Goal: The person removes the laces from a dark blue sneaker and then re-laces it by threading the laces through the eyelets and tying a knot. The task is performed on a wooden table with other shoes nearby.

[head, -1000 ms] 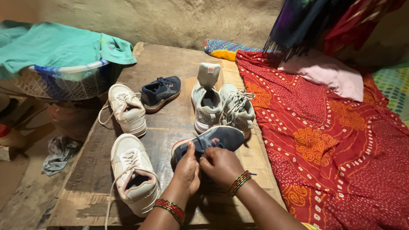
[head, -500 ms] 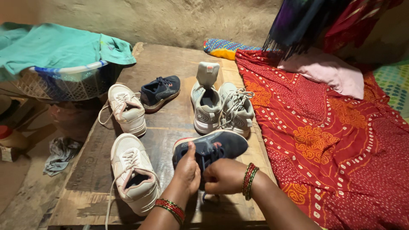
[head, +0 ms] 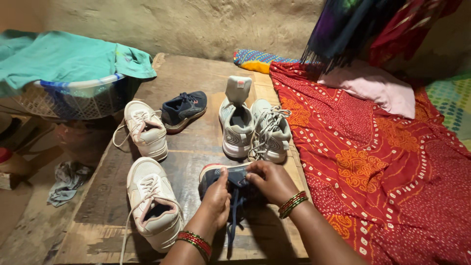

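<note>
A navy blue sneaker (head: 230, 177) lies on the wooden platform (head: 196, 147) in front of me. My left hand (head: 216, 198) grips its near end, thumb on the upper. My right hand (head: 272, 180) covers the shoe's top and pinches its lacing; a dark blue lace (head: 232, 221) hangs down between my hands. Both wrists wear red and green bangles. The matching navy sneaker (head: 183, 109) sits farther back.
Two white sneakers (head: 151, 201) (head: 145, 128) with loose laces lie at the left. A grey pair (head: 252, 125) stands just beyond my hands. A laundry basket (head: 73, 95) with teal cloth is at the far left, a red patterned cloth (head: 382, 162) at the right.
My right hand moved from the shoe's near side up over its top. The navy shoe shifted slightly toward me, and its lace now hangs down.
</note>
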